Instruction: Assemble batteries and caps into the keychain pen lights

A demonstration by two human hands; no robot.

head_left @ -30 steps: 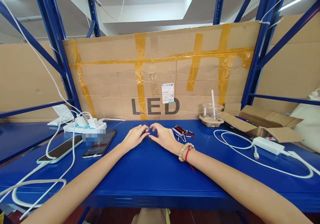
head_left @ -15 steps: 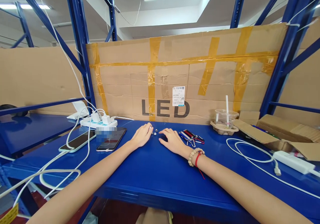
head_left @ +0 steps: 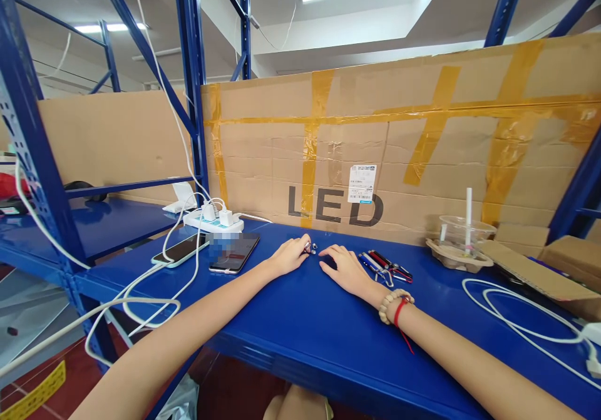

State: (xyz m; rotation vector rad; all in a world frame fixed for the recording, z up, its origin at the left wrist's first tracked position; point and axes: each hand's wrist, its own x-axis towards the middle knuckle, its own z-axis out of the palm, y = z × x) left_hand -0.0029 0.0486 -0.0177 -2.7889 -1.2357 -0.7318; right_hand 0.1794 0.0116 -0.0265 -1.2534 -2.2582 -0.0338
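On the blue tabletop (head_left: 300, 320), my left hand (head_left: 292, 255) rests with its fingers curled in and pressed together. Small shiny silver pieces (head_left: 313, 248) lie at its fingertips, too small to name; whether one is in the fingers is hard to see. My right hand (head_left: 344, 266) lies palm down just right of these pieces, fingers spread and nothing in it. Beaded and red-cord bracelets (head_left: 397, 306) circle that wrist. Close beyond its right side sits a group of slim red, black and blue pen-like items with metal clips (head_left: 385, 266).
Two phones (head_left: 235, 254) and a white power strip (head_left: 213, 222) with cables are at left. A taped cardboard panel (head_left: 267, 157) closes off the back. At right stand a plastic cup with a straw (head_left: 462, 232), a coiled white cable (head_left: 511, 291) and an opened carton (head_left: 535, 270).
My view has turned left, so everything appears further right. Both hands stay in nearly the same place on the table, with the left fingers still curled at the silver pieces.
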